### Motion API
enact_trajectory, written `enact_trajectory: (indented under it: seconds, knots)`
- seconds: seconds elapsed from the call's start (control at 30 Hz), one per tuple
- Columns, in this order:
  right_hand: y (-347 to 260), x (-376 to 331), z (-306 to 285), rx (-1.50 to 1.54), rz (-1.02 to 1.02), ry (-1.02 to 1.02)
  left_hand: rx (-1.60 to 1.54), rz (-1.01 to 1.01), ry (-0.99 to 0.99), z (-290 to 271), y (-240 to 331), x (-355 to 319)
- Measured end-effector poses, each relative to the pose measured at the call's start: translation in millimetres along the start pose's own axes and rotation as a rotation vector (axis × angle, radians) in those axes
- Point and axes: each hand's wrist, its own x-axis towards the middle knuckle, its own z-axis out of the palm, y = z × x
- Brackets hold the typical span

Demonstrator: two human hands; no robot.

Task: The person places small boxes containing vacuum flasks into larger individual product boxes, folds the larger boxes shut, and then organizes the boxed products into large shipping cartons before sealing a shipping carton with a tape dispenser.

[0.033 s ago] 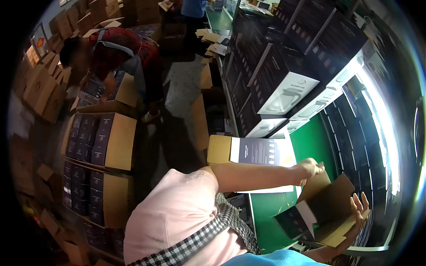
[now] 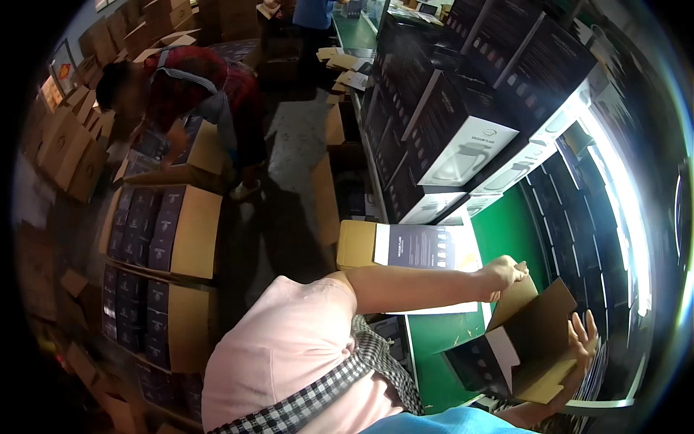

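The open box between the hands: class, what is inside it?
In the box, brown cardboard inner walls show. Its white flap covers part of the interior; what lies there cannot be seen.

The open box (image 2: 546, 325) is plain brown inside, with a near-black side and a white flap. The surface (image 2: 524, 231) is bright green. The stacked boxes (image 2: 466, 155) pair dark navy sides with white fronts bearing a grey jug picture. The sleeve (image 2: 282, 340) is pale pink, the apron strap (image 2: 311, 389) black-and-white check, the cloth (image 2: 448, 425) at the lower edge bright blue. Tan cartons (image 2: 195, 235) hold dark purple boxes (image 2: 166, 228). A co-worker's top (image 2: 238, 79) is dark red plaid; the floor (image 2: 293, 119) is grey.
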Motion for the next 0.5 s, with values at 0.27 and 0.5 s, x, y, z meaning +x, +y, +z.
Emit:
enact_trajectory:
  seconds: [0.27,0.5]
  knots:
    - [92,0,121,-0.766,0.083,0.238,0.316,0.428,-0.158,22,-72,-9]
    - [187,25,104,-1.406,-0.478,0.485,0.298,0.275,-0.039,12,-92,40]
